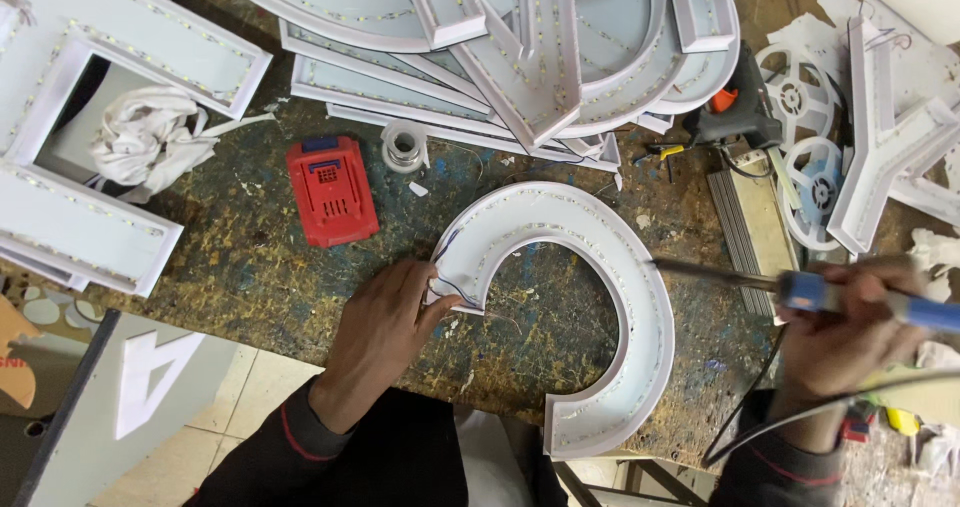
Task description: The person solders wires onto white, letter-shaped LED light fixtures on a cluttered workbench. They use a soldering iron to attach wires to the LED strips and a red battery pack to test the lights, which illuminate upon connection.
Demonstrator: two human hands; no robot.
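Bare table (250, 267) lies open near the front edge left of the curved white letter (640, 297), while the red battery (332, 189), the tape roll (404, 147) and the heap of white letters (520, 57) block the far side.

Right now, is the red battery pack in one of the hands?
No, the red battery pack lies alone on the workbench, apart from the left hand and right hand.

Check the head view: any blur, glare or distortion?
Head view: right hand and soldering iron smeared by motion blur; left hand and curved letter sharp; light even, soft shadows, no hard glare; straight edges bow slightly toward the frame borders.
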